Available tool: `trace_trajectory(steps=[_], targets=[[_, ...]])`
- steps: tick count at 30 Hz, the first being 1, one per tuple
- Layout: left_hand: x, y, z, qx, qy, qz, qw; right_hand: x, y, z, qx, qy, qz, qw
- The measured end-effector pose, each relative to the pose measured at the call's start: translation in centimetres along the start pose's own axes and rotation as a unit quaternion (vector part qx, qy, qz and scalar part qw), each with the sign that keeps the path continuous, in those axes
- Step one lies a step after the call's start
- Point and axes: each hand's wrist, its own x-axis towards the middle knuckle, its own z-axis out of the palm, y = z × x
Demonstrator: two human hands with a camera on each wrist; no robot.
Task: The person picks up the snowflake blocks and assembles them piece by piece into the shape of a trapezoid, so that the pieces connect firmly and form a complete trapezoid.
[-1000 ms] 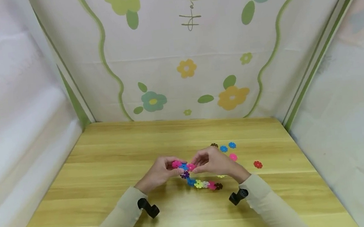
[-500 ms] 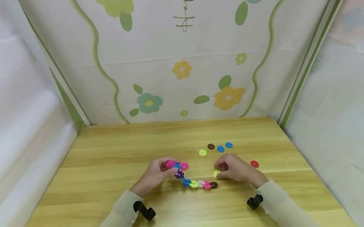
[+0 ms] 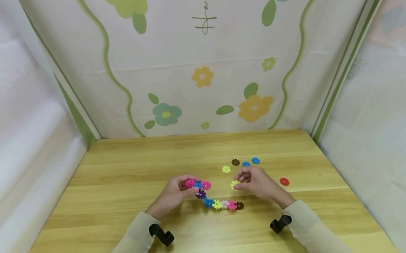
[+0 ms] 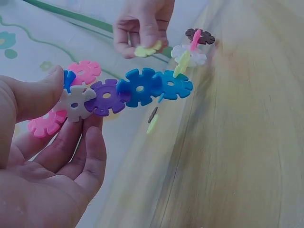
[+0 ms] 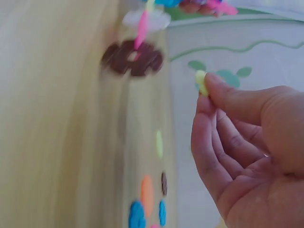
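Observation:
A chain of interlocking plastic snowflake discs (image 3: pixel 208 202) in pink, blue, white, purple, yellow and brown hangs from my left hand (image 3: pixel 173 194). Thumb and fingers pinch its upper end, around a white disc (image 4: pixel 75 104) beside pink and blue ones. From there the chain runs down and to the right, ending in a brown disc (image 3: pixel 239 206). My right hand (image 3: pixel 256 182) pinches a single yellow snowflake disc (image 3: pixel 234 185) between thumb and index finger, to the right of the chain and apart from it. Part of the chain's held end is hidden by the left fingers.
Loose discs lie on the wooden table (image 3: pixel 135 163) beyond and right of my right hand: yellow (image 3: pixel 226 169), brown (image 3: pixel 235 162), blue (image 3: pixel 255 160) and red (image 3: pixel 284 181). A flowered cloth (image 3: pixel 166 64) hangs behind the table.
My right hand has left the pink disc at the chain's upper end, gone right to a yellow disc on the table, and lifted it slightly leftward. The left hand keeps its hold.

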Motion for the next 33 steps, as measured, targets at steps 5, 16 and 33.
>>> trace_trajectory(steps=[5, 16, 33], targets=[[-0.1, 0.2, 0.1, -0.002, -0.002, 0.008, 1.0000, 0.4, -1.9, 0.7, 0.055, -0.019, -0.005, 0.9983], [-0.2, 0.2, 0.3, -0.027, -0.021, 0.026, 0.9991, 1.1, -4.0, 2.3, 0.172, -0.046, 0.084, 0.9804], [-0.1, 0.4, 1.0, 0.011, 0.007, 0.042, 0.9990, 2.0, -4.4, 4.1, 0.213, -0.035, 0.141, 0.9662]])
